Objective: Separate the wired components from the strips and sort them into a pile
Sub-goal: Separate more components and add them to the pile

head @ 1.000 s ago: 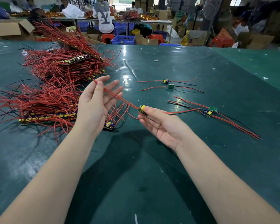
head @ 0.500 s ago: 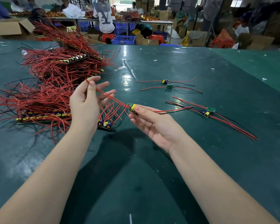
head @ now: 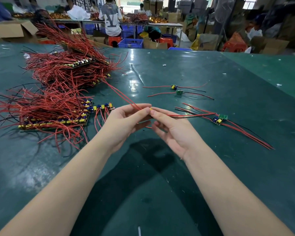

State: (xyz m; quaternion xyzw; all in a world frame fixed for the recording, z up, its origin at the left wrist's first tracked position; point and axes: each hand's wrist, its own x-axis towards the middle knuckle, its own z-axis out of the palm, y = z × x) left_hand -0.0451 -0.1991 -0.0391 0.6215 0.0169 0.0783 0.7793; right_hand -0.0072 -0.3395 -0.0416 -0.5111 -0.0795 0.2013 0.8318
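A wired component point(head: 150, 109) with a yellow part is pinched between my left hand point(head: 126, 121) and my right hand point(head: 174, 130), above the green table point(head: 160, 193). Its red wires run up-left toward the heap and its red and black wires point(head: 191, 115) run right. Strips of components with red wires point(head: 54, 121) lie at the left, one short strip point(head: 100, 107) just left of my left hand. Separated components lie at the right point(head: 219, 119) and further back point(head: 176, 89).
A bigger heap of red-wired strips point(head: 70, 68) rises at the back left. Beyond the table's far edge are blue crates point(head: 130, 43), cardboard boxes, red stools and seated people at other tables. Small white scraps dot the table surface.
My left hand has come down from the red wires to meet my right hand at the component. Both hands now pinch it together, nearer the middle of the table.
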